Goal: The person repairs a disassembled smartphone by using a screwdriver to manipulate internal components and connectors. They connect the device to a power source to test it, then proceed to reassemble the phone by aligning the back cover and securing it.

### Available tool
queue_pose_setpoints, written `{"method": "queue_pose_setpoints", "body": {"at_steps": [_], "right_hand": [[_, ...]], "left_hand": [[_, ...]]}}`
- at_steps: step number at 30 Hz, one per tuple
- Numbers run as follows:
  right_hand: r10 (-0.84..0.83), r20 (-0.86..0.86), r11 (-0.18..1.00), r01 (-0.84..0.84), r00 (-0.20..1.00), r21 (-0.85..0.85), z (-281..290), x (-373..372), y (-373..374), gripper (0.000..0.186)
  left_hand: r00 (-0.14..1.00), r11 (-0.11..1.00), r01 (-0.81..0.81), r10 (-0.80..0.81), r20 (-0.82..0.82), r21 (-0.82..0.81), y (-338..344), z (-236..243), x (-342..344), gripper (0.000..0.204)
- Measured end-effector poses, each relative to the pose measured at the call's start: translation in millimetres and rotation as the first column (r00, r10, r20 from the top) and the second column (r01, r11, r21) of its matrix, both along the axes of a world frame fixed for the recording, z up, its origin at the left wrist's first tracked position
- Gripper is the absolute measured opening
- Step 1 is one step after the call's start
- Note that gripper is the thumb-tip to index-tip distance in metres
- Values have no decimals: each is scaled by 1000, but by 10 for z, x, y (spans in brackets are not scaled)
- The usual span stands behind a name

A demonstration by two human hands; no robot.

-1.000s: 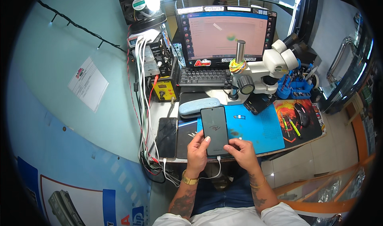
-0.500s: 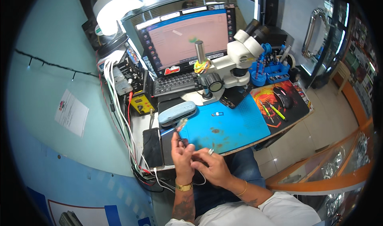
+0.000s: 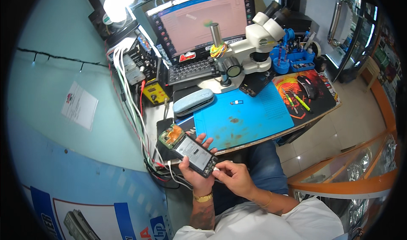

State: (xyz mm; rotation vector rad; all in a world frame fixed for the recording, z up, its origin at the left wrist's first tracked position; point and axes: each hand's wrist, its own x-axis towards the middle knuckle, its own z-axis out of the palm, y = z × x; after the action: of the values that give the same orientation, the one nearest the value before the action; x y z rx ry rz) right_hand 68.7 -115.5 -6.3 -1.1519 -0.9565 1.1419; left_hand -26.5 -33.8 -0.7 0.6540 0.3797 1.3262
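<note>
An opened smartphone [image 3: 194, 153] lies in my left hand [image 3: 197, 179], its back cover off. Its grey battery, a green circuit board with an orange patch, and the parts at its lower end face up. My left fingers wrap round its sides, thumb on the near edge. At the phone's lower end, my right hand [image 3: 238, 180] pinches a small white cable plug [image 3: 216, 169] between thumb and finger. Whether the plug sits in the port is too small to tell. A white cable [image 3: 180, 181] runs below the table edge.
A blue work mat [image 3: 254, 121] covers the table, with a small part [image 3: 236, 102] on it. Behind stand a microscope [image 3: 263, 38], a laptop [image 3: 199, 28] and a grey-blue case [image 3: 193, 102]. Two yellow-green screwdrivers [image 3: 302, 104] and a mouse [image 3: 307, 86] lie right. A dark phone [image 3: 164, 125] lies left.
My left hand has turned the phone from nearly edge-on to show its open inside. My right hand has come to the phone's lower end. The whole view has shifted slightly.
</note>
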Motion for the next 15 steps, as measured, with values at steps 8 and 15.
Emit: {"method": "queue_pose_setpoints", "body": {"at_steps": [8, 15], "right_hand": [[-194, 286, 973, 148, 938, 176, -158, -99, -138, 13], [249, -267, 895, -326, 931, -304, -805, -687, -343, 24]], "left_hand": [[992, 993, -32, 46, 115, -114, -44, -35, -11, 65], [935, 909, 355, -349, 66, -216, 231, 332, -427, 65]]}}
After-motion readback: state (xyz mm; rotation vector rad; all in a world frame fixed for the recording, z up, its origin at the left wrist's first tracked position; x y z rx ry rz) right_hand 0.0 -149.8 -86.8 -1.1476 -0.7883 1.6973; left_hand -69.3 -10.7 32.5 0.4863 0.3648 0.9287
